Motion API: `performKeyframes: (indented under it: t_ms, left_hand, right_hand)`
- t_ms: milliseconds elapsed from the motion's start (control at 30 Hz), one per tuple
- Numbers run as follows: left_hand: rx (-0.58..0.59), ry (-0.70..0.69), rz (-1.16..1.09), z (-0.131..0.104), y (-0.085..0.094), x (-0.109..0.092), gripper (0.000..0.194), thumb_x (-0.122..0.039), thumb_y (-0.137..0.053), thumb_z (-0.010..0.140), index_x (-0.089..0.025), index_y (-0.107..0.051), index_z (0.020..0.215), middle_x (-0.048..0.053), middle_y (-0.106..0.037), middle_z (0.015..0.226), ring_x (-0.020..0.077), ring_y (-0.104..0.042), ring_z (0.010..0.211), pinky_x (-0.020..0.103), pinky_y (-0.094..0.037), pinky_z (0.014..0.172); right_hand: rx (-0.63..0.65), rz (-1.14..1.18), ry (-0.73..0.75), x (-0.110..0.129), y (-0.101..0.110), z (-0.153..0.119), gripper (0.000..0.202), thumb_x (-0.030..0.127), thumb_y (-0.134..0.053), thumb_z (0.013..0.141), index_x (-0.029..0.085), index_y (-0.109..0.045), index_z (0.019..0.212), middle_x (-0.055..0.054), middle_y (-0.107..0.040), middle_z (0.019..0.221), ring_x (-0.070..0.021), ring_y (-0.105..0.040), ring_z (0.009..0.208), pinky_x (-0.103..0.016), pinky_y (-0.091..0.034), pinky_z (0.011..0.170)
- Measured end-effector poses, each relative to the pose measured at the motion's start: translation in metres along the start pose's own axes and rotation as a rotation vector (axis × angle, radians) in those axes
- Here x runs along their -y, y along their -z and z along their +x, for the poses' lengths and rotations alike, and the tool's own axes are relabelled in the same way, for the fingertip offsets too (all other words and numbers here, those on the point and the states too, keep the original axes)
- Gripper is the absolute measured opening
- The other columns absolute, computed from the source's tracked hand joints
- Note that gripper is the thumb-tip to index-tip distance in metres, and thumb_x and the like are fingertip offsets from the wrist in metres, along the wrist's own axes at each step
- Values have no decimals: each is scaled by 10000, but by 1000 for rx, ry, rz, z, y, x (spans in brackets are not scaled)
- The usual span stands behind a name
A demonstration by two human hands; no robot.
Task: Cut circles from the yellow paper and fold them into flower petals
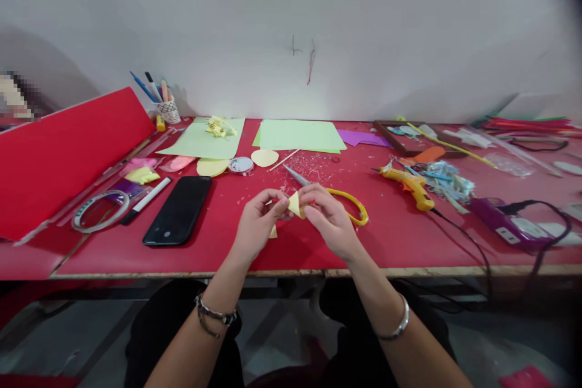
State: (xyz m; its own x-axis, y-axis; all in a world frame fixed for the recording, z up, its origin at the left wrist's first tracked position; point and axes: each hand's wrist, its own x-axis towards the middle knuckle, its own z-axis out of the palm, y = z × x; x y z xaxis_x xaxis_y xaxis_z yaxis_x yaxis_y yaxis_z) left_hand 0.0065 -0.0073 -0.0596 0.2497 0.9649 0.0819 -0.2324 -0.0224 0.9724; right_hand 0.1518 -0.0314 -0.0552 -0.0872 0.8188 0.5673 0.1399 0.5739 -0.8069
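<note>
A small pale yellow paper piece (294,204), folded to a pointed shape, is held between my two hands above the red table. My left hand (261,218) pinches its left side with thumb and fingers. On its right side, the fingers and thumb of my right hand (330,218) are closed on the same piece. Another pale yellow scrap (273,232) shows just below my left hand. Yellow-handled scissors (359,209) lie behind my right hand, which hides part of them.
A black phone (178,211), a marker (146,200) and a tape roll (100,211) lie left. Green paper sheets (300,134) and a round yellow cutout (264,158) lie behind. At right are a yellow glue gun (411,187) and a purple power strip (509,224) with cords.
</note>
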Motion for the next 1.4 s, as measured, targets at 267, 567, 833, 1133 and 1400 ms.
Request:
performKeyframes:
  t_ms: [267,567,833,1133,1400]
  left_hand:
    - [-57,-141,92,-2,0,-3,184,-316,-656,738,-165,-551,749,-20,-585,739,94,-584,639,224,-493,642]
    - [291,-183,215,-12,9,-21,286,-341,-575,826,-219,-571,1084,32,-543,920,123,-527,781,229,-447,681]
    - [332,-164,378,-12,13,-26,209,-331,-602,802,-204,-600,968,-21,-447,761,99,-443,660,207,-392,569]
    - [191,-38,370,-11,6,-23,204,-338,-613,765,-178,-494,801,-48,-471,676,77,-425,573,187,-346,511]
    - [143,-88,389,-9,9,-20,191,-338,-594,793,-177,-495,766,-55,-459,644,71,-414,560,183,-332,499]
  right_hand:
    - [-117,-42,-61,-6,-1,0,37,208,-573,835,234,-599,836,-57,-478,957,-200,-536,921,-332,-513,753]
    - [147,198,-41,6,12,1,182,399,-589,849,233,-632,790,-60,-531,971,-196,-575,930,-356,-492,816]
    - [224,153,10,1,12,-1,115,308,-554,886,239,-634,840,-67,-516,1038,-203,-530,1042,-387,-449,896]
    - [177,68,-24,2,5,0,143,329,-575,860,215,-611,782,-77,-529,992,-202,-542,997,-356,-491,820]
    - [77,65,-66,0,1,-1,70,239,-586,832,211,-575,769,-64,-546,942,-187,-560,921,-303,-511,711]
